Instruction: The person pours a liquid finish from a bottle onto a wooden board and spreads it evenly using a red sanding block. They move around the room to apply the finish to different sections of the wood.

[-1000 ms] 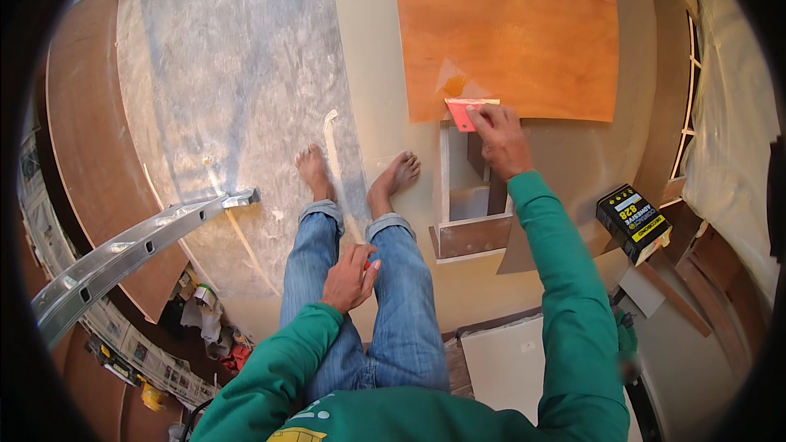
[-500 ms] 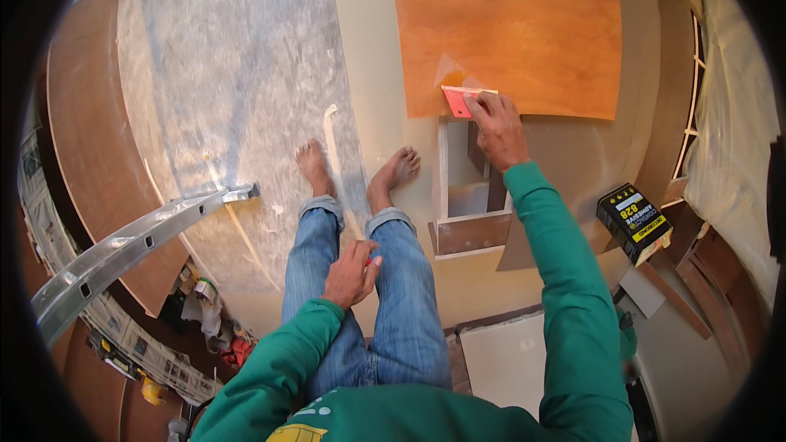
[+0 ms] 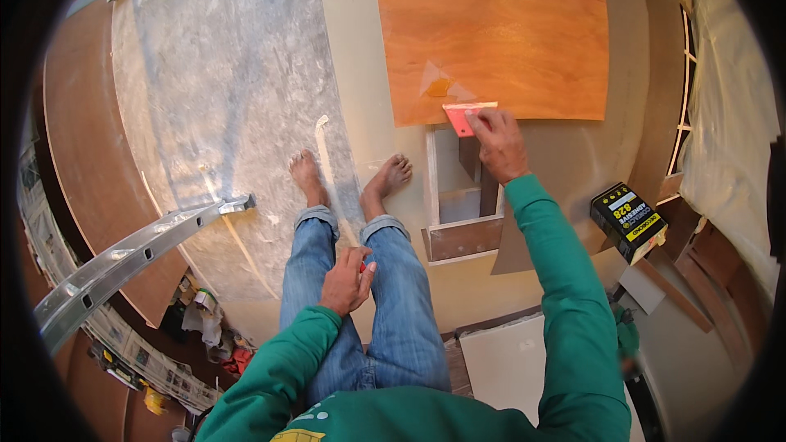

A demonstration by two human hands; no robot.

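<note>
My right hand (image 3: 501, 146) pinches a flat pinkish-red plastic spreader (image 3: 460, 121), its pale far edge lying at the near edge of an orange-brown wood sheet (image 3: 508, 24). Just beyond the spreader, on the sheet, an amber wet-looking blob (image 3: 439, 87) sits over a paler triangular patch. My left hand (image 3: 345, 285) rests over my thighs with its fingers curled. A bit of something red (image 3: 363, 267) shows between those fingers; most of it is hidden, so its kind cannot be told.
An open-topped wooden frame (image 3: 465, 239) stands below the sheet's near edge. A black and yellow adhesive can (image 3: 629, 221) is at right. An aluminium ladder (image 3: 139, 254) reaches in from the left over a grey-smeared board (image 3: 237, 49). My bare feet (image 3: 386, 180) are between them.
My right hand has drawn the spreader back toward me to the sheet's near edge, uncovering the amber blob. The view has shifted slightly; the left hand stays over my thighs.
</note>
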